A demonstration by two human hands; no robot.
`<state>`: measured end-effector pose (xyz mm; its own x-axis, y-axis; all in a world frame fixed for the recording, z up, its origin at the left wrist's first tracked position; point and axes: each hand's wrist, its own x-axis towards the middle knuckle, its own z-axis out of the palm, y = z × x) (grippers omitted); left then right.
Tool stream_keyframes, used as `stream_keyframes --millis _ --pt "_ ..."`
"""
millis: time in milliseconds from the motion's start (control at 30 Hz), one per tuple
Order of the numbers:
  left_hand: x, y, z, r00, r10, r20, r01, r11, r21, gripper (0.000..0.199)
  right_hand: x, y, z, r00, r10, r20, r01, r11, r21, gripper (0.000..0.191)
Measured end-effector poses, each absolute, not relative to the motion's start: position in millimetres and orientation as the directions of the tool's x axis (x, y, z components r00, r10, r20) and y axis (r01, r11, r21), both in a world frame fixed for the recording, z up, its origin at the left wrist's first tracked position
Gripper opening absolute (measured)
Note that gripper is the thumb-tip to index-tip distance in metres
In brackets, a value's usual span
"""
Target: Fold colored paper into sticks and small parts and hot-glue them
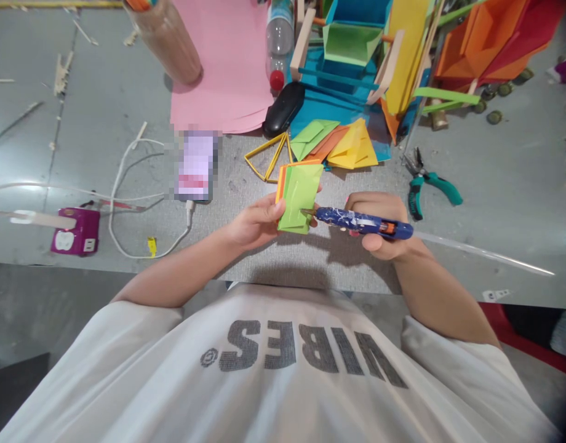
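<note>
The left hand [255, 223] had its fingers clamped on a folded green paper [299, 198] above the table's [495, 184] near edge. The right hand [379, 221] gripped a blue glue gun [363, 223], nozzle touching the paper. Pliers [426, 184] lay at two o'clock, folded papers [338, 143] at twelve, phone [196, 166] at ten.

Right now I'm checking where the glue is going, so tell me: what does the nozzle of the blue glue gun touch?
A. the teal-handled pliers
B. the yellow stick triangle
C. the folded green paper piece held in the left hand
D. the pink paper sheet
C: the blue glue gun, gripped in the right hand, has its nozzle against the folded green paper piece that the left hand holds above the grey table.
</note>
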<state>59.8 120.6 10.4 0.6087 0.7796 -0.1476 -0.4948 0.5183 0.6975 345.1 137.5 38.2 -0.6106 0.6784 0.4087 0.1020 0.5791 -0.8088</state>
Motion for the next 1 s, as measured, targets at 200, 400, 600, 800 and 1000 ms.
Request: stream_keyframes --millis 200,400,600,800,1000 --pt "60.0 120.9 12.2 0.650 0.748 -0.134 -0.465 0.531 0.709 0.073 346.7 138.9 36.6 -0.577 0.693 0.433 0.111 0.592 -0.799 0.071" --pt "59.4 120.0 14.0 0.682 0.718 -0.141 -0.429 0.548 0.718 0.068 348.1 140.1 35.3 -0.528 0.702 0.477 0.112 0.615 -0.781 0.069" --pt "58.2 119.4 13.1 0.669 0.729 -0.146 -0.428 0.537 0.727 0.063 348.6 139.4 42.2 -0.523 0.681 0.512 0.117 0.653 -0.749 0.066" --pt "57.9 121.9 11.8 0.654 0.739 -0.164 -0.434 0.544 0.719 0.068 349.3 138.9 37.6 -0.425 0.687 0.589 0.088 0.679 -0.729 0.064" --pt "58.0 121.6 12.0 0.680 0.719 -0.145 -0.420 0.544 0.726 0.065 345.3 138.6 38.7 -0.396 0.719 0.571 0.114 0.656 -0.746 0.070"
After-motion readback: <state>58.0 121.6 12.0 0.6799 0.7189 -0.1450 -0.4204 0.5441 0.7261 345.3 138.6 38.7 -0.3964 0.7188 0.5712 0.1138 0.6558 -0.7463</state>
